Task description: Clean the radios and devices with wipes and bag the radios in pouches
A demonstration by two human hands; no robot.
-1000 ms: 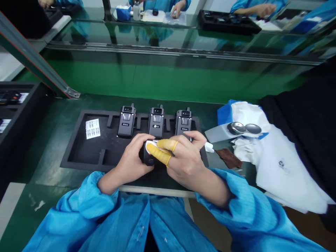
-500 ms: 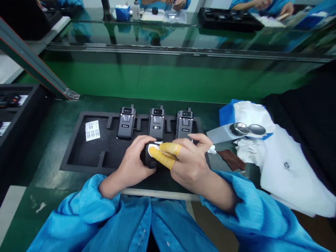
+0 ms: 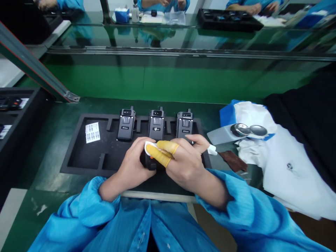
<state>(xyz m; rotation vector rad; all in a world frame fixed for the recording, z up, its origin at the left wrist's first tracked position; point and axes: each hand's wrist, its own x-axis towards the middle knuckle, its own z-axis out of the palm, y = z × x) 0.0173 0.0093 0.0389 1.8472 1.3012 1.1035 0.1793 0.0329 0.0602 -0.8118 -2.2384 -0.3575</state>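
My left hand (image 3: 133, 164) is wrapped round a small black handheld radio (image 3: 149, 163) held just above the black foam tray (image 3: 81, 154). My right hand (image 3: 183, 161), with yellow finger cots on two fingers, presses a white wipe (image 3: 149, 145) against the top of that radio. Three more black radios stand upright in the tray's back row: left radio (image 3: 126, 124), middle radio (image 3: 156, 125) and right radio (image 3: 184, 125). A white label sheet (image 3: 92, 132) lies in the tray's left part.
To the right lie a blue box with white cloths (image 3: 249, 112), a metal dispenser cap (image 3: 240, 129), a brown cloth scrap (image 3: 232, 160) and a white bag (image 3: 294, 168). A black bin (image 3: 15, 115) stands at left. Other people's hands work beyond the far conveyor (image 3: 168, 35).
My hands and the radio have stayed nearly in place; the right fingers with the wipe shifted slightly over the radio's top.
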